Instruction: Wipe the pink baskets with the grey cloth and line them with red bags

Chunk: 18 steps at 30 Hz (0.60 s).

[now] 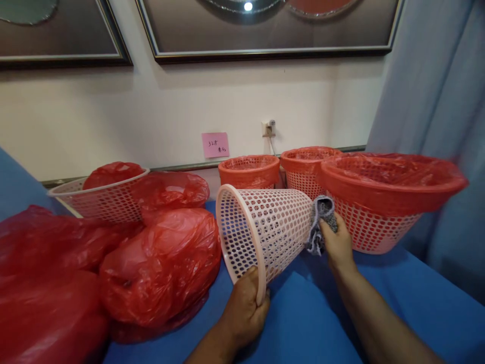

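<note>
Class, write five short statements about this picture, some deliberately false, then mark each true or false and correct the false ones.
1. The left hand grips the rim of the pale pink perforated basket. True.
2. That basket stands upright. False: it is tipped sideways, its wide mouth toward the left.
3. The right hand holds a pen. False: the right hand holds a grey cloth.
4. The pink note is left of the wall socket. True.
5. Red plastic bags lie at the left. True.

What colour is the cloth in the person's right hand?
The cloth is mottled grey with a paler edge, seen best in the head view.
</note>
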Motion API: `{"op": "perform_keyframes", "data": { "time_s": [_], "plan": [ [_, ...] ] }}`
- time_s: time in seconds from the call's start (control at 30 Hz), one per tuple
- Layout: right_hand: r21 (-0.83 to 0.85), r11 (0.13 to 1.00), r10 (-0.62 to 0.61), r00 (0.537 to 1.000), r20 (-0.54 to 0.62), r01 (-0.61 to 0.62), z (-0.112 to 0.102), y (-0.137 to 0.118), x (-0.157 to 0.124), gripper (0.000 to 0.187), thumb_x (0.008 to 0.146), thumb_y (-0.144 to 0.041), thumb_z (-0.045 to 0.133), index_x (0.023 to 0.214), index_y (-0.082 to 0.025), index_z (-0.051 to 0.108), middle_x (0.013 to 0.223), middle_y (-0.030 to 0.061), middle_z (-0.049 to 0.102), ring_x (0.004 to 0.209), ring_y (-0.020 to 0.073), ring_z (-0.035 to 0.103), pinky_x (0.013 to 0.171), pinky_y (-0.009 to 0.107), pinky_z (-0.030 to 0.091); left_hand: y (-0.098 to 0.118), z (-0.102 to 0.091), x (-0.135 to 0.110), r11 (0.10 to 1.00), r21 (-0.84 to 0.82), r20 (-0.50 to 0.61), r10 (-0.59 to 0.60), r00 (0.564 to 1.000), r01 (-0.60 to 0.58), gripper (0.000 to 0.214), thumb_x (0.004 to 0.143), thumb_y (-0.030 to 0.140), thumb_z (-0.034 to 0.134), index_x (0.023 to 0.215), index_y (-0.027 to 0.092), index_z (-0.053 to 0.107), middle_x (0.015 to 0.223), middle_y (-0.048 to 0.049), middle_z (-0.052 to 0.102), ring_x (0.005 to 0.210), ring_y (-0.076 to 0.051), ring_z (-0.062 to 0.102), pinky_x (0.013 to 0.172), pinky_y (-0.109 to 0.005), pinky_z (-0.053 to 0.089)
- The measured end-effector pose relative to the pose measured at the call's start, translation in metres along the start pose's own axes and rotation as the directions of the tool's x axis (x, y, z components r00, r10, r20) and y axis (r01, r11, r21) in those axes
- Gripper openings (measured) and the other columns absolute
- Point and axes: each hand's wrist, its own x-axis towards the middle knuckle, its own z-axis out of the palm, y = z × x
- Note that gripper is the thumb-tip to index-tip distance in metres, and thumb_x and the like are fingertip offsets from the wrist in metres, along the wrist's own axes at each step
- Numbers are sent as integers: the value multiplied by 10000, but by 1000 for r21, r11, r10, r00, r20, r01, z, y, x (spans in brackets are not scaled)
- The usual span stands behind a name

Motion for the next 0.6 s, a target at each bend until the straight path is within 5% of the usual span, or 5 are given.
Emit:
{"op": "perform_keyframes", "data": {
  "time_s": [0.1,0.23,0.33,0.5,0.6],
  "plan": [
    [-74,918,-380,919,110,388,1,-15,-34,484,837,-363,679,1296,-213,636,1342,134,610,1277,313,579,1118,562,437,-2,0,0,1000,18,14,0,1000,0,533,845,61,485,1333,221,625,1289,-92,697,1130,-277,660,1081,-462,505],
    [123,649,-729,567,384,751,-7,-38,-82,613,841,-149,606,1435,-271,515,1546,126,402,1394,310,488,1109,531,475,-3,0,-1,1000,11,62,28,998,-29,490,843,109,529,1308,214,642,1234,-112,709,1101,-294,661,1021,-448,530],
    [232,505,-825,387,412,831,-14,-48,-96,667,798,-128,593,1450,-237,499,1563,137,351,1374,320,484,1049,502,534,-1,0,-4,998,-61,28,19,999,-17,466,847,245,662,1311,219,637,1279,-118,692,1136,-318,651,1054,-463,512],
    [306,358,-873,200,444,882,-14,-53,-95,564,780,-178,578,1343,-189,589,1498,148,395,1277,300,545,965,459,583,1,-5,-11,930,-351,-133,-162,978,106,547,866,459,745,1327,190,622,1190,-99,737,1022,-290,709,941,-381,582],
    [276,366,-873,224,434,889,-11,-51,-92,556,783,-159,573,1337,-205,595,1478,142,431,1271,291,563,962,448,583,2,-9,-13,939,-339,-114,-99,988,55,445,944,461,654,1301,196,676,1123,-96,766,1028,-298,720,926,-382,588]
  ]
}}
